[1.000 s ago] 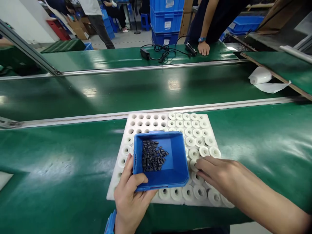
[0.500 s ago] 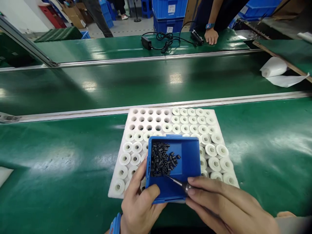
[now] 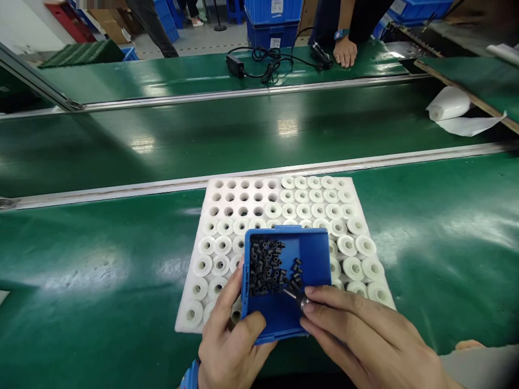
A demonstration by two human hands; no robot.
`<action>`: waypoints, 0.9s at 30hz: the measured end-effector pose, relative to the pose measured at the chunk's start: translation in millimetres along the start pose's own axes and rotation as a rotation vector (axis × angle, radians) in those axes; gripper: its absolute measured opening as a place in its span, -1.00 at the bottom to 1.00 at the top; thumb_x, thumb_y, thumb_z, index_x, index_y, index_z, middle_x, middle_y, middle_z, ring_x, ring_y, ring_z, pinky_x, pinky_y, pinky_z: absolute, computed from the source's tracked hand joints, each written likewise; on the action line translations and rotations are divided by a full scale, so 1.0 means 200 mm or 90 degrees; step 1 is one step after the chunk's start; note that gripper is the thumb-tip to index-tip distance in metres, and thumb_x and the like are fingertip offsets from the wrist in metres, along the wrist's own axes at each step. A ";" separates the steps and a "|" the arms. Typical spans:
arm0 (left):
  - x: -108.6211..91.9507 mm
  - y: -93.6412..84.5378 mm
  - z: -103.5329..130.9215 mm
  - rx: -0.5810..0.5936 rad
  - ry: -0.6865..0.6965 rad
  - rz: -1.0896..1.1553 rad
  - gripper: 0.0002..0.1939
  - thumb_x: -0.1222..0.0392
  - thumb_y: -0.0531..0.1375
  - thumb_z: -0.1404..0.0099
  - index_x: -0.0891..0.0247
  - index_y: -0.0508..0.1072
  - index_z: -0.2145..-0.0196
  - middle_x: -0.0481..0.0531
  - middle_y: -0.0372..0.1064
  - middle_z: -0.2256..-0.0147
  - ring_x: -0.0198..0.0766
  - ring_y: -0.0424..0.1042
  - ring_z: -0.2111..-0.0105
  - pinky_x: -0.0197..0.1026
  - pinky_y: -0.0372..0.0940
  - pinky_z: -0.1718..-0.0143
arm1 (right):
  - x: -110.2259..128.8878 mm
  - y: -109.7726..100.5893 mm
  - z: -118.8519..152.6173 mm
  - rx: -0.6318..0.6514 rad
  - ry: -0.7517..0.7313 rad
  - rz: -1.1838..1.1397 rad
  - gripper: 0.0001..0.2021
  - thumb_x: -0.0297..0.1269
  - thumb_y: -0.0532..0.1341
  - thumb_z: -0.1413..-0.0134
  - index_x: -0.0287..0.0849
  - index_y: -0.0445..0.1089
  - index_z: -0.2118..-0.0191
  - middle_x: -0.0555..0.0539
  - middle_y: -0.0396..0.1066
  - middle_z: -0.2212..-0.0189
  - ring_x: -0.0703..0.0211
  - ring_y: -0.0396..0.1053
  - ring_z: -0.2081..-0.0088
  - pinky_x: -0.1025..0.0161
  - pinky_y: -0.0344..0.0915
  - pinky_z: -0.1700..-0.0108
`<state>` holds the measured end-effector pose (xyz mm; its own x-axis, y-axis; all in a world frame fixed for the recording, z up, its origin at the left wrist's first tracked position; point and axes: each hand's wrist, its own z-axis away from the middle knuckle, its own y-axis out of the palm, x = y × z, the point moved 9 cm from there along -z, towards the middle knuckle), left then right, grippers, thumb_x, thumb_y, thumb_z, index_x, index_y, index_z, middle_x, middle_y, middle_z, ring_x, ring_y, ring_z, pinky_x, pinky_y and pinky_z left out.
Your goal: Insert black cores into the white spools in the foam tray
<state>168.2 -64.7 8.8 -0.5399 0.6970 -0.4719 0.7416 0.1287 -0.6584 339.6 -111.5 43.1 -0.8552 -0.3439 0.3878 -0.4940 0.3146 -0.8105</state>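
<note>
My left hand (image 3: 237, 335) grips the left side of a small blue bin (image 3: 314, 248), tilted over a white foam tray (image 3: 184, 319). Small black cylindrical sleeves (image 3: 267, 265) lie heaped in the bin's left half, with a few spread toward its middle. In my right hand (image 3: 365, 329), between thumb and fingers, is a thin metal-shafted screwdriver-like tool (image 3: 298, 296); its tip is among the black pieces. White flanged rings (image 3: 221, 265) sit in many of the tray's holes, and bare holes show at its upper left. The bin hides the tray's middle.
Beyond a pale rail (image 3: 121, 192) runs a green belt surface (image 3: 211, 140). On the far ledge lie a black adapter with cable (image 3: 235, 66) and another person's hand (image 3: 345, 52). A roll of white sheet (image 3: 450, 104) is at right; blue crates (image 3: 273, 16) stand behind.
The black pieces have shifted, some now farther right in the bin. The tool's tip has moved slightly up and right among them. The whole view has shifted a little.
</note>
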 end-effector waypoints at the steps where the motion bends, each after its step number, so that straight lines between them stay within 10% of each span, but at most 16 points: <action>1: 0.00 0.00 0.00 0.003 -0.003 -0.005 -0.85 0.33 0.37 -0.36 0.21 0.45 0.28 -0.01 -0.03 -0.53 -0.14 0.35 -0.35 -0.33 0.33 -0.32 | 0.00 0.00 0.01 0.006 -0.006 0.004 -0.78 -0.38 0.20 -0.49 -0.15 0.64 0.05 -0.03 0.68 0.06 0.33 0.65 0.06 0.54 0.39 -0.24; 8: 0.00 0.01 -0.01 0.008 0.007 -0.011 -0.82 0.33 0.39 -0.33 0.19 0.44 0.29 -0.03 -0.03 -0.53 -0.14 0.38 -0.33 -0.33 0.37 -0.28 | 0.03 0.00 0.01 0.070 -0.064 0.031 -0.72 -0.43 0.13 -0.50 -0.21 0.62 0.02 -0.08 0.68 0.06 0.25 0.65 0.03 0.48 0.47 -0.19; 27: 0.09 0.00 0.04 -0.032 0.010 0.009 -0.75 0.41 0.45 -0.19 0.16 0.49 0.31 -0.02 0.16 -0.46 -0.30 0.42 -0.29 -0.47 0.23 -0.28 | -0.37 -0.02 0.17 -0.259 0.255 -0.421 -0.90 -0.33 0.44 -0.22 -0.09 0.54 0.19 -0.10 0.65 0.23 0.07 0.67 0.18 0.27 0.65 0.17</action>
<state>156.1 -58.3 -4.2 -0.5229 0.7104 -0.4711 0.7682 0.1532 -0.6217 410.6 -117.3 2.9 -0.3263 -0.2550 0.9102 -0.8605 0.4786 -0.1744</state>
